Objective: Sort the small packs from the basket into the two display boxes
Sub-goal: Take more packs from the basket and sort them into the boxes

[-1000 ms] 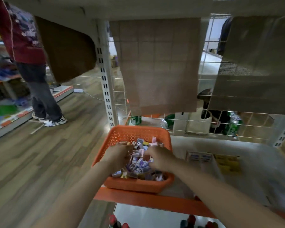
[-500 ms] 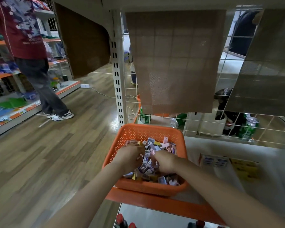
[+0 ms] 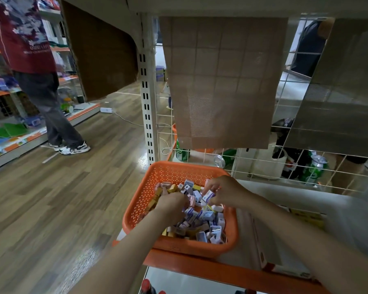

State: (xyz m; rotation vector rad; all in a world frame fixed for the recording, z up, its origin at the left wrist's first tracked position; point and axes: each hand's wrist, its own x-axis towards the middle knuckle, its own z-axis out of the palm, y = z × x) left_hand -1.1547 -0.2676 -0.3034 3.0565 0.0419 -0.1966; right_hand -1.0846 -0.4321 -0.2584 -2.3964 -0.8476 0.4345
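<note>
The right hand (image 3: 225,192) pinched a white-and-blue small pack (image 3: 208,196) above the orange perforated plastic basket (image 3: 168,167) on the shelf. The left hand (image 3: 172,203) lay curled in the heap of mixed small packs (image 3: 202,217), grasp unclear. Best to gather one colour per hand before reaching for the yellow display box (image 3: 306,217) to the right.

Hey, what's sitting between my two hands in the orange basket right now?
Loose small packs, mostly white and purple, fill the gap between left hand and right hand; the head view shows it.
</note>
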